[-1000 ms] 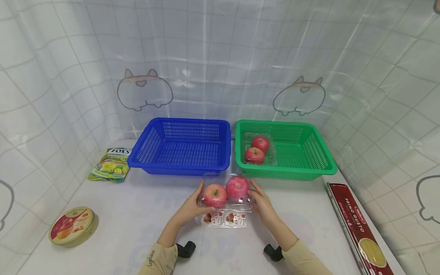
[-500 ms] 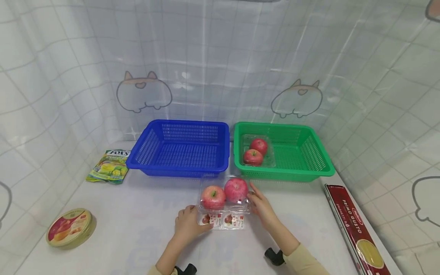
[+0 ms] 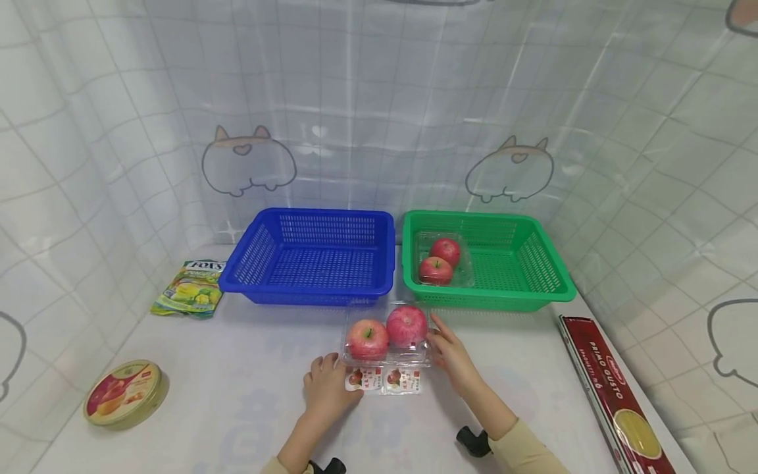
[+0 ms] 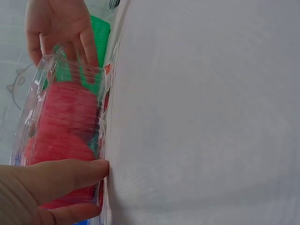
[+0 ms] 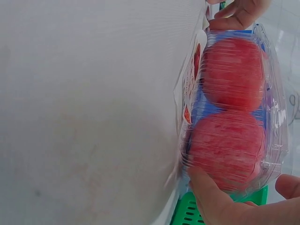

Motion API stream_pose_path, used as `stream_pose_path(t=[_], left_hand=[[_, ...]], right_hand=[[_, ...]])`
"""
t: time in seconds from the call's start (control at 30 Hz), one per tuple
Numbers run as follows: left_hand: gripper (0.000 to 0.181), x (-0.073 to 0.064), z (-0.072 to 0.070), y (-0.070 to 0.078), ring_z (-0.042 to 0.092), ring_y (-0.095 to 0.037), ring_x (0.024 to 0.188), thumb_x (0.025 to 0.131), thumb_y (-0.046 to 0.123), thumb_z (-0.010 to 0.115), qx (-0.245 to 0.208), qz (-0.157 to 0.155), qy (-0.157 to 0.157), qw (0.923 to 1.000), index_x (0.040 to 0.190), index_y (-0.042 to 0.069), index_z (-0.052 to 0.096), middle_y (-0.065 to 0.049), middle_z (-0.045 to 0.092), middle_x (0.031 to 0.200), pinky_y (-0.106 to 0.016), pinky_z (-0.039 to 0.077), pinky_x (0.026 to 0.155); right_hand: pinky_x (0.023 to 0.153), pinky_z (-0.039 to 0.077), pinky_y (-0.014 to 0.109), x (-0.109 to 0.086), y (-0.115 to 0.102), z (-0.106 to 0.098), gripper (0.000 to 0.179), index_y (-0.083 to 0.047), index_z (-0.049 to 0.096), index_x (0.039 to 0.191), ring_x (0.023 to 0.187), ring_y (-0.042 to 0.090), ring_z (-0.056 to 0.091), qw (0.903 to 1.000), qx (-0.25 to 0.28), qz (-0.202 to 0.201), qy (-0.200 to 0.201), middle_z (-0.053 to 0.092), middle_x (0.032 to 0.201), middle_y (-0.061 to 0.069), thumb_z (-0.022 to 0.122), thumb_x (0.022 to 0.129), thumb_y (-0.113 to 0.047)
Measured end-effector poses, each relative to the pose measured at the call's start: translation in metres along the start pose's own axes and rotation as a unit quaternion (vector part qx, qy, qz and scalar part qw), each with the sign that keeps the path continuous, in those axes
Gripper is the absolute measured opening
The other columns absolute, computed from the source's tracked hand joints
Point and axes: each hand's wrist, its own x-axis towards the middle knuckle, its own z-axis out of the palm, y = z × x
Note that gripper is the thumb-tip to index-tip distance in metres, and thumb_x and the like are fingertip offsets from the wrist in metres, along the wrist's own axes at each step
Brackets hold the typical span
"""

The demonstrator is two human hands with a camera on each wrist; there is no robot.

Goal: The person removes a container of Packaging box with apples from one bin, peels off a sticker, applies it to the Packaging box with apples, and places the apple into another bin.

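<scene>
My right grip (image 3: 456, 366) holds apple box (image 3: 387, 360); left grip (image 3: 329, 387) at stickers (image 3: 403, 380), can't tell if pinching; should peel slowly.

an apple pack (image 3: 388, 337) sits before two baskets (image 3: 314, 295), between tin (image 3: 123, 395) and spaghetti box (image 3: 613, 388).

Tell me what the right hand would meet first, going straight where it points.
The right hand would likely meet the clear rectangular plastic box of round red apples; any gap between is unclear.

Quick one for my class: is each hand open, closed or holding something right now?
Left hand: at the stickers; cannot tell whether pinching.
Right hand: open, touching the clear box.
</scene>
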Motion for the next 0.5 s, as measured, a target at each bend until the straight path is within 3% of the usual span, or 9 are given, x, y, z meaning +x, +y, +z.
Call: stream_pose_path(t=[0.27, 0.5], left_hand=[[0.033, -0.005, 0.0, -0.001, 0.04, -0.048, 0.114, 0.06, 0.026, 0.083, -0.005, 0.019, -0.003, 0.9998, 0.073, 0.015, 0.056, -0.021, 0.054, 0.12, -0.061, 0.032, 0.085], [0.04, -0.016, -0.006, 0.002, 0.038, -0.051, 0.117, 0.058, 0.021, 0.084, 0.0, 0.014, -0.039, 0.9992, 0.089, 0.013, 0.06, -0.023, 0.051, 0.125, -0.063, 0.032, 0.086]], right_hand=[[0.099, 0.034, 0.053, 0.001, 0.001, 0.0, 0.057, -0.007, 0.022, 0.147, 0.128, 0.04, 0.035, 1.0, 0.002, 0.004, 0.004, 0.031, 0.143, 0.026, 0.043, 0.095, -0.017], [0.098, 0.036, 0.051, 0.0, -0.001, 0.0, 0.056, -0.006, 0.024, 0.146, 0.125, 0.039, 0.038, 0.9999, 0.002, -0.002, 0.01, 0.035, 0.14, 0.026, 0.043, 0.094, -0.016]])
